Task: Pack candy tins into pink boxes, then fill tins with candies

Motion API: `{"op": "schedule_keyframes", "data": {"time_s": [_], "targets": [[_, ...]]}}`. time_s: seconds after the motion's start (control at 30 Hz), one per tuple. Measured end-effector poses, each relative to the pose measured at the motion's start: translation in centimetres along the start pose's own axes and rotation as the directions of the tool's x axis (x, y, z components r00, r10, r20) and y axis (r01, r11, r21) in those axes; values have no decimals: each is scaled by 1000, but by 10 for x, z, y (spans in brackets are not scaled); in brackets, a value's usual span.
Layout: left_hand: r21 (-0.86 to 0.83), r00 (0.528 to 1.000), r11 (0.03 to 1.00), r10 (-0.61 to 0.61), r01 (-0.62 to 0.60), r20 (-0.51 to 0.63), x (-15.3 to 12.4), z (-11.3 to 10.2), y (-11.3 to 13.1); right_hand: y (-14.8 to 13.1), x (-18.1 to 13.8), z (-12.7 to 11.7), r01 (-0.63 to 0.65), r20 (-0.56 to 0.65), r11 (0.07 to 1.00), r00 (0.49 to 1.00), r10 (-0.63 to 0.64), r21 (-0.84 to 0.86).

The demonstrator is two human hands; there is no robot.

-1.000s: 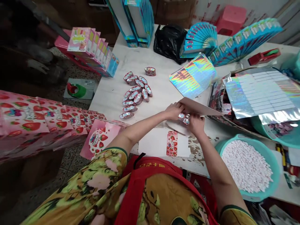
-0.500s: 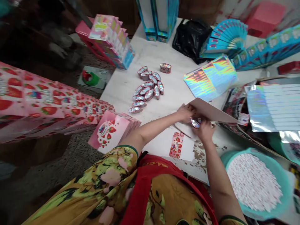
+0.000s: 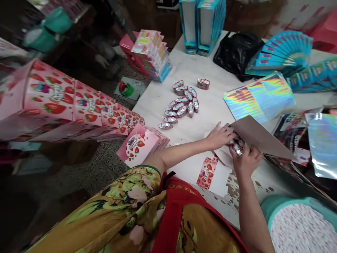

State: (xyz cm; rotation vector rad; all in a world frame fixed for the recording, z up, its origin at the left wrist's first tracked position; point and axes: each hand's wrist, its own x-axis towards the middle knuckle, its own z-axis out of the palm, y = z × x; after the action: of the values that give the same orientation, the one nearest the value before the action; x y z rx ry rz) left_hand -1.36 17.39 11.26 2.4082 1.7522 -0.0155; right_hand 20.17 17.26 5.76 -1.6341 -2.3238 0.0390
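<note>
A white table [image 3: 210,112], its paint worn away near the person, stands on a speckled floor, with a row of pink strawberry boxes [image 3: 51,88] along the left. On its far side lie a black plastic bag [image 3: 237,54] and a shiny rainbow sheet [image 3: 260,98].

The right hand [image 3: 247,161] is partly closed, with a small foil packet [image 3: 238,149] gripped between thumb and fingers; its fingers are blurred. The left hand [image 3: 220,136] lies palm down, fingers slightly spread, their tips reaching the same spot under the card's edge; whether they grip anything, I cannot tell. The brown card [image 3: 259,135] stands tilted up just beyond the hands, its long axis running from upper left to lower right. The packet sits at its near side, too covered to show its long axis clearly.

Nearer the person lies a white sheet [image 3: 181,168] with a strawberry panel [image 3: 206,174]. More foil packets [image 3: 181,109] lie grouped farther left, pointing various ways.
</note>
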Motion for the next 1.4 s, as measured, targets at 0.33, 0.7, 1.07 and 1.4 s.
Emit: {"op": "schedule_keyframes", "data": {"time_s": [0.33, 0.7, 1.07, 1.4], "targets": [[114, 799, 983, -186, 146, 572, -147, -31, -237, -170, 60, 44, 220, 33, 853, 963, -267, 474], [63, 837, 945, 253, -321, 485, -168, 25, -273, -268, 159, 157, -110, 474, 922, 876, -86, 371], [71, 868, 967, 187, -245, 460, -162, 32, -276, -229, 132, 131, -127, 476, 940, 878, -42, 318], [175, 867, 982, -27, -70, 498, -149, 16, -245, -206, 53, 98, -40, 481, 975, 874, -72, 219]]}}
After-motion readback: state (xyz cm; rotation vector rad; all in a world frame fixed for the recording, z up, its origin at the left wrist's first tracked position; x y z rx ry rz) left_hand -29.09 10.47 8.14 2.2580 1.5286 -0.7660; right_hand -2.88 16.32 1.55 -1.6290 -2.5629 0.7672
